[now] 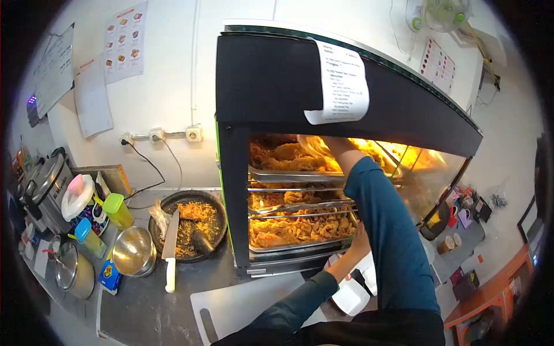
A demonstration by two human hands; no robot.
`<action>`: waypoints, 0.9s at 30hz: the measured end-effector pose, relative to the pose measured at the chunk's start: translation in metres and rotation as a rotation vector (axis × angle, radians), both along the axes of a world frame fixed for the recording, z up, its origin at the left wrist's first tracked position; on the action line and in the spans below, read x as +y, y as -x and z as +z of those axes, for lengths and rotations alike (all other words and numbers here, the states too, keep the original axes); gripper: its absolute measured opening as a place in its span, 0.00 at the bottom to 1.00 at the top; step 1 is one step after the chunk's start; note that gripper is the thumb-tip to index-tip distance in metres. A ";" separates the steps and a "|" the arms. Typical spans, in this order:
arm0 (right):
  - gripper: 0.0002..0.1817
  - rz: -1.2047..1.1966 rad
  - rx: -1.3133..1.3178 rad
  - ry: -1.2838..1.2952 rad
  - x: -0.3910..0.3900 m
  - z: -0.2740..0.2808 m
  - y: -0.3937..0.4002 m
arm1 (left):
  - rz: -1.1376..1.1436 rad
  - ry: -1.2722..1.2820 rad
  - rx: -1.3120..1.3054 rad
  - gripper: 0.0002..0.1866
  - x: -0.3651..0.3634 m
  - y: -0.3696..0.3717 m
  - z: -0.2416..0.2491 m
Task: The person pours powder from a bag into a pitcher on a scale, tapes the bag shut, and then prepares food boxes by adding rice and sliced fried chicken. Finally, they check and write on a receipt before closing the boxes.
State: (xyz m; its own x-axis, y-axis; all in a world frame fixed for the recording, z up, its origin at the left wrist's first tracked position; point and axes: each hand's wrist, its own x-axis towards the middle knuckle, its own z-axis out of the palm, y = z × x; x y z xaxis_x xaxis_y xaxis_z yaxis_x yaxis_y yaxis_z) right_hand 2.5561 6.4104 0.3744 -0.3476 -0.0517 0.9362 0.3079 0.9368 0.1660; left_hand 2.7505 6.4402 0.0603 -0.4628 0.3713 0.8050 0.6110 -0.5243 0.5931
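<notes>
A black warming cabinet (277,81) holds several trays of fried chicken (306,228) on its shelves. My right arm, in a blue sleeve, reaches into the top shelf, where my right hand (329,147) is over the top tray's chicken (277,157); its fingers are washed out by the bright light. Lower down, my left hand (360,242) is at the right end of the bottom tray (294,248), its fingers against the cabinet edge and partly hidden. White boxes (351,295) lie just below it. A printed receipt (344,86) hangs from the cabinet top.
A white cutting board (242,303) lies on the dark counter (141,308). To its left are a knife (170,254) across a black pan (216,210) of crumbs, a metal bowl (134,251), bottles and a steel pot (78,274). Another counter (464,245) with cups stands at the right.
</notes>
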 end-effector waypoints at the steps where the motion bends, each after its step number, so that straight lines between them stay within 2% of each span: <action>1: 0.20 0.004 -0.007 0.008 -0.006 -0.003 0.008 | 0.024 -0.120 0.018 0.28 0.021 -0.002 -0.027; 2: 0.20 0.008 -0.018 0.015 -0.008 -0.006 0.014 | 0.077 -0.209 0.080 0.27 0.019 0.003 -0.020; 6: 0.19 0.054 -0.109 0.016 -0.008 -0.009 0.016 | 0.280 -0.548 0.323 0.26 -0.041 0.017 0.059; 8: 0.19 0.087 -0.199 0.010 -0.009 -0.012 0.010 | 0.061 -0.250 0.171 0.24 -0.044 0.015 0.058; 9: 0.19 0.106 -0.257 0.007 -0.009 -0.011 0.008 | -0.201 0.132 -0.039 0.23 -0.045 0.013 0.052; 11: 0.19 0.154 -0.389 0.009 -0.010 -0.007 0.004 | -0.246 0.349 -0.116 0.20 -0.038 0.011 0.045; 13: 0.19 0.200 -0.514 0.015 -0.013 -0.004 -0.003 | 0.176 0.029 0.140 0.18 -0.034 0.011 0.050; 14: 0.19 0.229 -0.564 0.017 -0.015 -0.003 -0.005 | 0.255 -0.006 0.149 0.15 -0.038 0.010 0.061; 17: 0.18 0.309 -0.661 0.017 -0.019 -0.001 -0.014 | 0.324 -0.055 0.167 0.15 -0.059 0.009 0.080; 18: 0.18 0.344 -0.677 0.025 -0.022 -0.003 -0.022 | 0.282 -0.092 0.126 0.12 -0.061 0.009 0.082; 21: 0.18 0.475 -0.694 0.083 -0.024 0.001 -0.044 | 0.277 -0.006 0.362 0.07 -0.063 0.019 0.073; 22: 0.18 0.533 -0.691 0.121 -0.025 0.001 -0.054 | 0.265 -0.039 0.329 0.06 -0.064 0.019 0.070; 24: 0.18 0.615 -0.599 -0.053 -0.024 -0.006 -0.073 | 0.244 -0.110 0.265 0.06 -0.074 0.024 0.075; 25: 0.15 0.433 -0.355 -0.771 -0.021 -0.003 -0.085 | 0.279 -0.104 0.279 0.06 -0.079 0.026 0.077; 26: 0.12 0.321 -0.117 -0.776 -0.007 -0.025 -0.092 | 0.313 -0.100 0.298 0.05 -0.085 0.030 0.079; 27: 0.13 0.297 -0.094 -0.726 -0.014 -0.030 -0.103 | 0.347 -0.097 0.318 0.05 -0.089 0.032 0.078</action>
State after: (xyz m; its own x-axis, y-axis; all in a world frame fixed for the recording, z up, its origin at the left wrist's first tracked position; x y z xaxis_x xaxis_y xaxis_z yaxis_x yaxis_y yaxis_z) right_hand 2.6591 6.3968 0.3449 -0.2993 -0.7419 0.6001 0.0163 0.6248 0.7806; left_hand 2.7184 6.3514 0.1382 -0.2710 0.1543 0.9501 0.9031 -0.3007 0.3065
